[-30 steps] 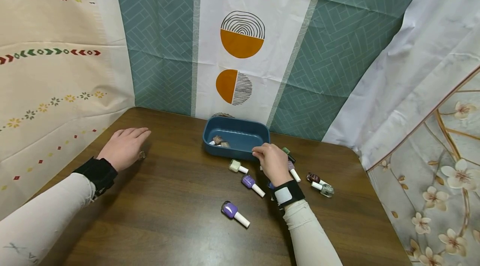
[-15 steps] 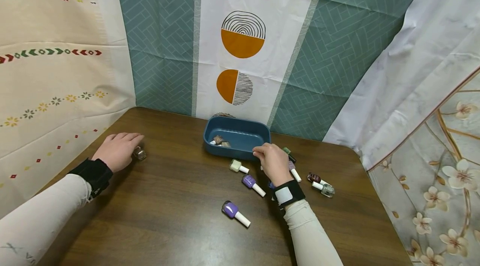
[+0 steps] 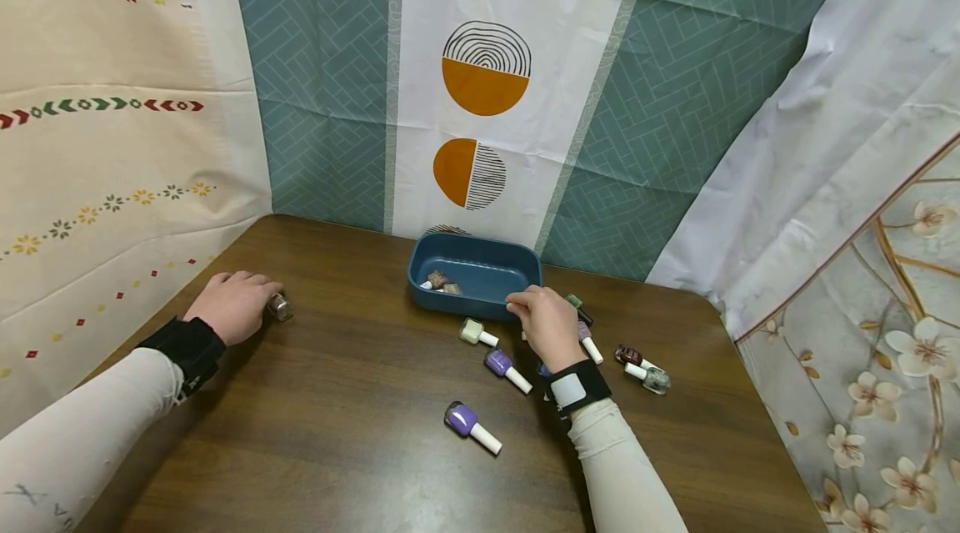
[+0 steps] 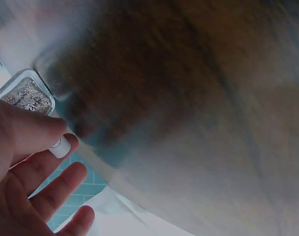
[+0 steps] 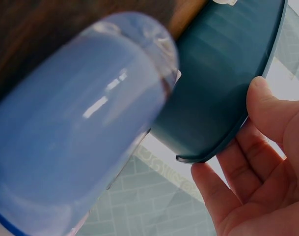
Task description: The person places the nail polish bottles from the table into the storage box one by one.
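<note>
In the head view my left hand (image 3: 234, 304) is at the table's left side, beside a small glitter nail polish bottle (image 3: 280, 307). The left wrist view shows its thumb and index finger pinching the bottle's white cap (image 4: 60, 147); silvery glitter fills the clear glass (image 4: 29, 97). My right hand (image 3: 549, 324) holds the near right corner of a dark blue bin (image 3: 472, 309). In the right wrist view its thumb (image 5: 261, 88) lies against the bin's rim, with other fingers near the corner. Two glittery bottles (image 3: 437, 279) lie in the bin's left end.
In front of the bin lie a pale green polish bottle (image 3: 472, 330) and two purple ones (image 3: 498, 362) (image 3: 461, 419). Right of my hand are a green bottle (image 3: 573, 301), a dark red one (image 3: 627, 354) and a clear glittery one (image 3: 657, 381). A blue bottle (image 5: 85, 118) looms below my right wrist.
My left hand has shifted left and slightly toward me, its fingers closing on the glitter bottle, which now shows more beside the hand. My right hand stays at the bin's corner.
</note>
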Demonstrator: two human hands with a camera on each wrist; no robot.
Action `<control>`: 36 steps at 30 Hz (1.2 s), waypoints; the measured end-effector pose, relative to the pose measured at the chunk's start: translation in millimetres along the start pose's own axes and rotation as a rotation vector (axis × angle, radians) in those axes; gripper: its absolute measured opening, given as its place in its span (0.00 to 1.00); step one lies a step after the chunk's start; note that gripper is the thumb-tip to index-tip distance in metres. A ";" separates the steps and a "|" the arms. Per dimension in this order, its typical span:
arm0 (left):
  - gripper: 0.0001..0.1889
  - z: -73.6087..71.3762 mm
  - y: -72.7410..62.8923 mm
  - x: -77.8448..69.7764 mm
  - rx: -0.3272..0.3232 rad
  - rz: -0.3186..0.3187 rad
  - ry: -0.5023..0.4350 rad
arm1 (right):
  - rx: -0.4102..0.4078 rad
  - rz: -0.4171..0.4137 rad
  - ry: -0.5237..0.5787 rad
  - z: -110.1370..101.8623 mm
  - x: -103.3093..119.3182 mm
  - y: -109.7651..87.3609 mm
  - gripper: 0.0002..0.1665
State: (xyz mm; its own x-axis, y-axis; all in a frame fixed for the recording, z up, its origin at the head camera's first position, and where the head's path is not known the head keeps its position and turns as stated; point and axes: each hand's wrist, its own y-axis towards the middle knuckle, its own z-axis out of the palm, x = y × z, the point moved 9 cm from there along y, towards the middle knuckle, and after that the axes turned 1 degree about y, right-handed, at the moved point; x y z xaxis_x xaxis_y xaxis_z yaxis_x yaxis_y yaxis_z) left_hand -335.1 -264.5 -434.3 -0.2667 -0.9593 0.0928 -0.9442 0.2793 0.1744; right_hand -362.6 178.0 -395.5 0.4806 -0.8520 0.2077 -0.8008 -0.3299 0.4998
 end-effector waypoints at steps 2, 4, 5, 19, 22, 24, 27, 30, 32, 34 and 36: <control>0.19 -0.1 0.0 -0.2 -0.009 0.005 0.005 | -0.001 -0.001 -0.002 0.1 0.0 -0.3 0.08; 0.18 -0.9 -0.3 -0.5 -0.026 0.012 0.007 | -0.004 -0.003 -0.004 0.0 0.0 -0.5 0.08; 0.17 -1.6 -0.7 -0.5 -0.035 0.015 0.007 | -0.005 -0.004 -0.004 -0.1 0.0 -0.6 0.08; 0.08 -8.7 -0.6 -3.0 -0.057 0.011 -0.064 | 0.003 0.003 0.003 1.3 -1.4 -0.7 0.07; 0.06 -9.5 -1.2 -4.7 -0.069 0.016 -0.074 | 0.002 0.001 0.003 1.6 -1.7 -0.8 0.07; 0.06 -9.4 -1.1 -5.4 -0.070 0.016 -0.076 | 0.000 0.000 0.002 1.8 -1.9 -0.8 0.07; 0.06 -9.2 -0.6 -7.0 -0.062 0.013 -0.086 | -0.001 -0.001 -0.001 2.3 -2.4 -0.6 0.07; 0.07 -10.3 -0.6 -9.2 -0.057 0.014 -0.097 | 0.001 0.001 -0.001 2.9 -2.6 -0.4 0.07; 0.08 -11.9 -1.0 -10.8 -0.060 0.014 -0.101 | 0.004 0.004 0.000 3.0 -2.5 -0.4 0.07; 0.08 -14.1 -1.5 -12.6 -0.070 0.014 -0.102 | 0.005 0.007 0.002 2.7 -2.4 -0.5 0.07; 0.08 -16.7 -1.7 -15.2 -0.081 0.017 -0.105 | 0.004 0.008 0.003 2.4 -2.3 -0.7 0.07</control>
State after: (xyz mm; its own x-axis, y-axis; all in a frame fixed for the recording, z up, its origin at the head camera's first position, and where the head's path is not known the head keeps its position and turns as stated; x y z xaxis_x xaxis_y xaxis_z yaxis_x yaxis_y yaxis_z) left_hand -326.2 -249.8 -419.7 -0.3047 -0.9524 -0.0056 -0.9219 0.2935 0.2531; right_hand -364.0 179.3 -398.3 0.4751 -0.8535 0.2140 -0.8060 -0.3246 0.4950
